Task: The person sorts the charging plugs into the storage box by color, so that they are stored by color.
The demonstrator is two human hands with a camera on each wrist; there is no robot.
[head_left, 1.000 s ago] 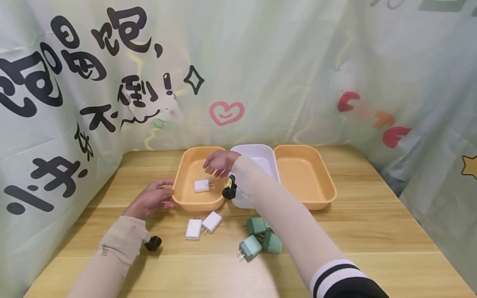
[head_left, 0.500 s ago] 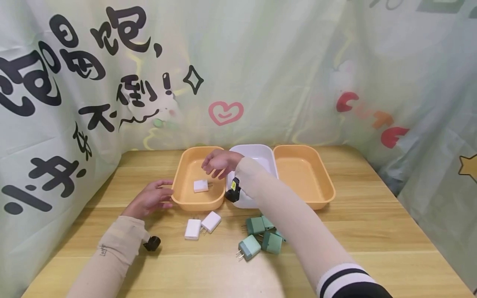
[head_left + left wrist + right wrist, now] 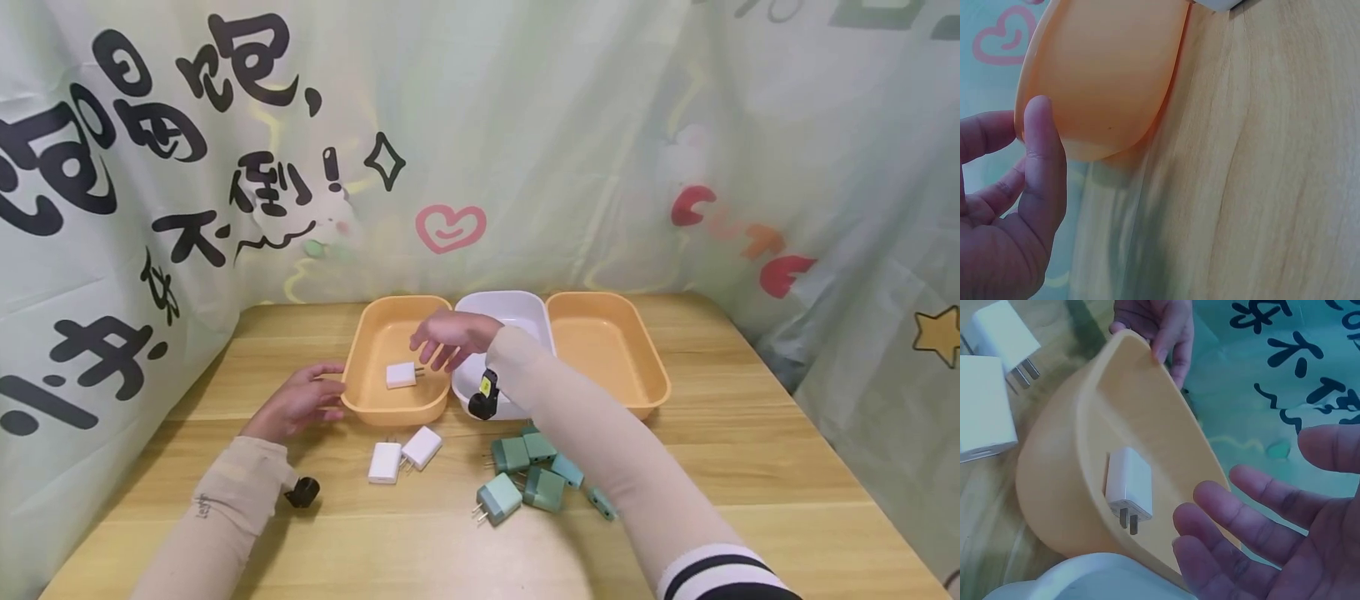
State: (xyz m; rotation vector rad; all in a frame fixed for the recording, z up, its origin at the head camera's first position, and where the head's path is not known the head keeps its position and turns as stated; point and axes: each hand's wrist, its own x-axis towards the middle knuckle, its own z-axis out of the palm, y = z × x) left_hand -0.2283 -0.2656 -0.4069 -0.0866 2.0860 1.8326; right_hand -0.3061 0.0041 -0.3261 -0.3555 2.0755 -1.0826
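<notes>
My right hand (image 3: pixel 454 335) hovers over the inner edge of the left orange tray (image 3: pixel 396 413), with loose fingers and nothing held. Inside that tray lies a white charger plug (image 3: pixel 401 375), its prongs toward the right hand. My left hand (image 3: pixel 306 400) touches the same tray's left rim; in the left wrist view its thumb (image 3: pixel 1044 156) lies by the outer wall. Two more white charger plugs, one upright-facing (image 3: pixel 385 463) and one slanted (image 3: pixel 422 448), lie on the table before the tray. Several green charger plugs (image 3: pixel 544 488) lie to their right, partly under the right forearm.
A white tray (image 3: pixel 542 325) stands in the middle, partly covered by the right arm. Another orange tray (image 3: pixel 600 350) adjoins it on the right. Behind the wooden table (image 3: pixel 750 467) hangs a printed cloth (image 3: pixel 570 167) with black lettering.
My right hand has drawn slightly to the right and its forearm has shifted right, uncovering more green charger plugs. The left hand stays at the tray's rim. The view has turned slightly.
</notes>
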